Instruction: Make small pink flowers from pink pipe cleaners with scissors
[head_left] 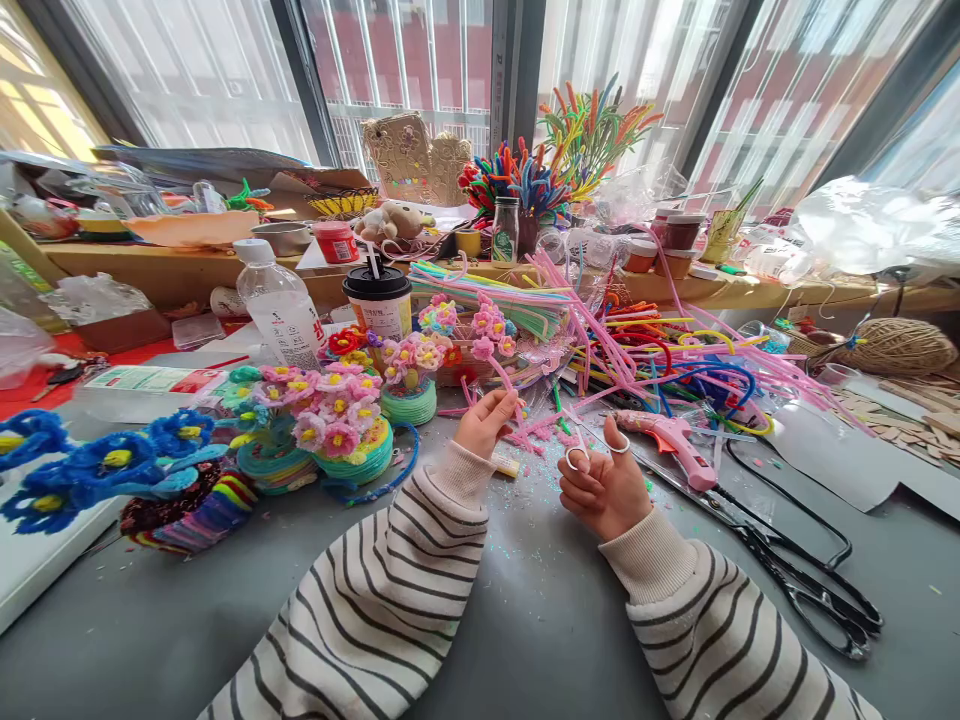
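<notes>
One pink fuzzy stem [503,375] is pinched in the left hand [486,422], scissors [580,438] in the right hand [609,492].

Cream was crossed by dark stripes on the left sleeve [382,600] and right sleeve [727,620]. White was shown on the handles of the small scissors [577,458] in the right hand [609,492]; beside it, the glue gun [679,447] was coloured pink, as was the fuzzy stem [500,374] at the left hand [481,425]. Left of that hand, pink flowers [345,405] and blue flowers [112,462] were centred with yellow, and a pot [206,508] was banded in rainbow stripes. Beneath both, the grey desk [532,620] was flecked with turquoise.
</notes>
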